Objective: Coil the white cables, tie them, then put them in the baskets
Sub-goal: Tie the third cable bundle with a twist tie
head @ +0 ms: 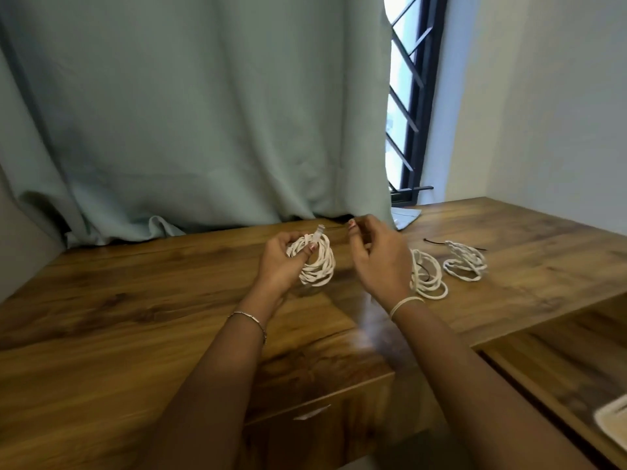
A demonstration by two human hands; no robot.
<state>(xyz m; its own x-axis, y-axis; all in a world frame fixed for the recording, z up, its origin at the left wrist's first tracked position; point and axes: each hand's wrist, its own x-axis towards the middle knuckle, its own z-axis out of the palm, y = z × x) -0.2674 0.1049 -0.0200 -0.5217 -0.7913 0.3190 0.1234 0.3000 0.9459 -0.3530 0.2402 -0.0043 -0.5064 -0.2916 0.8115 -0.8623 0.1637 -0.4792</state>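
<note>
Both forearms come up from the bottom edge toward mid-table, and we see a thin bracelet (249,321) on the left wrist and a pale band (405,304) on the right wrist. Our left hand (281,262) is curled shut around a coiled white cable (317,262), thumb pressed across the loops, palm turned inward. That coil hangs off the hand just above the wooden table (135,317); its long axis runs up-down with a slight lean, and the clear plug end (319,231) sticks up and away from us at the top.

Our right hand (376,259) is raised beside the coil, not touching it, back of hand toward us, fingers bent with fingertips (353,225) pinched close together; we cannot tell whether anything thin is held there.

Two more white coils lie flat on the table to the right: one (427,274) partly hidden behind the right hand, another (464,261) just beyond it, long axis roughly left-right. A thin dark tie (434,242) lies near the far coil.

A pale basket corner (610,418) shows at the lower right, on a lower shelf. Green curtain (186,113) hangs behind the table. No readable writing or labels anywhere.
</note>
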